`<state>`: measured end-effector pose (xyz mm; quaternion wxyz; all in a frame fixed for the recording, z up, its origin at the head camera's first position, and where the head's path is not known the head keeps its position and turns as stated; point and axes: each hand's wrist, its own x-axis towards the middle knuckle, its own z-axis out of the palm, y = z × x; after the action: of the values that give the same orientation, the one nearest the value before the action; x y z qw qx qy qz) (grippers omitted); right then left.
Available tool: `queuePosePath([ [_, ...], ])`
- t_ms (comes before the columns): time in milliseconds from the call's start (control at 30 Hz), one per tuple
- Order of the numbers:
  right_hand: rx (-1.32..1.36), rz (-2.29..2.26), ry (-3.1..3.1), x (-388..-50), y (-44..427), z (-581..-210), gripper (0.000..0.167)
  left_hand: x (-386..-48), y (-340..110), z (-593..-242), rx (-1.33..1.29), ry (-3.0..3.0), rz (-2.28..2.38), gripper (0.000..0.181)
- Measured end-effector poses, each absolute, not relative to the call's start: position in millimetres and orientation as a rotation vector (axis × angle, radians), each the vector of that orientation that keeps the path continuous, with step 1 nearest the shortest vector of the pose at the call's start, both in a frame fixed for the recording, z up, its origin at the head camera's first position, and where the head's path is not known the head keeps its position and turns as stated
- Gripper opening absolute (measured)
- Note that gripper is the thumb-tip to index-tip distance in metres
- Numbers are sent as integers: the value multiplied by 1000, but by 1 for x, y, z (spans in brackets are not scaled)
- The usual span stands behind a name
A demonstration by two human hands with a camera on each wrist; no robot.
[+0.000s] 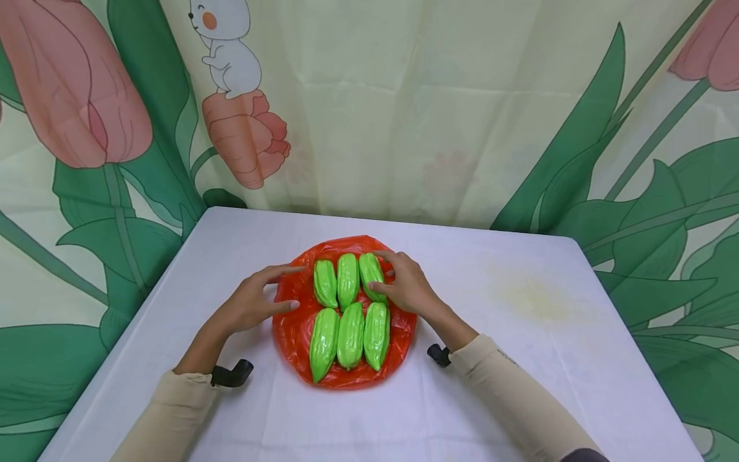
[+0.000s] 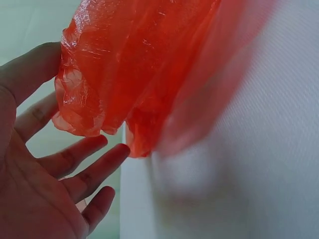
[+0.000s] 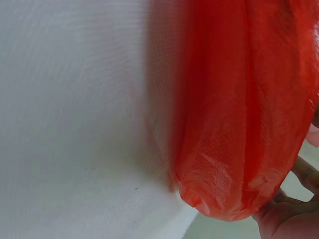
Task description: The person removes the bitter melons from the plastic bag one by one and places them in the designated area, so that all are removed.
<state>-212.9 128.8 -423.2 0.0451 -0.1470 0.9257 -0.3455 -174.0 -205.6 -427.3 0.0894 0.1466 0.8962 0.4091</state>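
Note:
A round dish covered in crinkled red plastic film (image 1: pixel 291 333) bears shiny green ridged gourds in two rows of three. The front row includes a gourd (image 1: pixel 349 337) in the middle; the back row includes a tilted gourd (image 1: pixel 367 268) on the right. My right hand (image 1: pixel 408 282) holds this tilted gourd, its thumb across the left side and its fingers by the upper right. At the dish's left rim, my left hand (image 1: pixel 251 301) holds nothing, its fingers and thumb spread apart. In the left wrist view, its fingers lie beside the red film (image 2: pixel 134 64). Red film (image 3: pixel 224 109) hides much of my right hand in the right wrist view.
The dish stands on a table with a white cloth (image 1: pixel 508 385). Behind it hangs a curtain (image 1: pixel 369 128) printed with tulips and a rabbit. A faint yellowish stain (image 1: pixel 534 295) marks the cloth on the right. Black wrist mounts (image 1: pixel 232 373) stick out near both sleeves.

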Motion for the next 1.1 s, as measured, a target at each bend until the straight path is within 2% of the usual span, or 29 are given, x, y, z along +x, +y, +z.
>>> queuePosePath([
  [700, -441, -1028, 2804, -212, 126, -428, 66, -177, -206, -431, 409, 2629, 1194, 67],
  [1100, -409, -1168, 2774, -209, 131, -417, 66, -175, -207, -428, 389, 2623, 1196, 67],
])
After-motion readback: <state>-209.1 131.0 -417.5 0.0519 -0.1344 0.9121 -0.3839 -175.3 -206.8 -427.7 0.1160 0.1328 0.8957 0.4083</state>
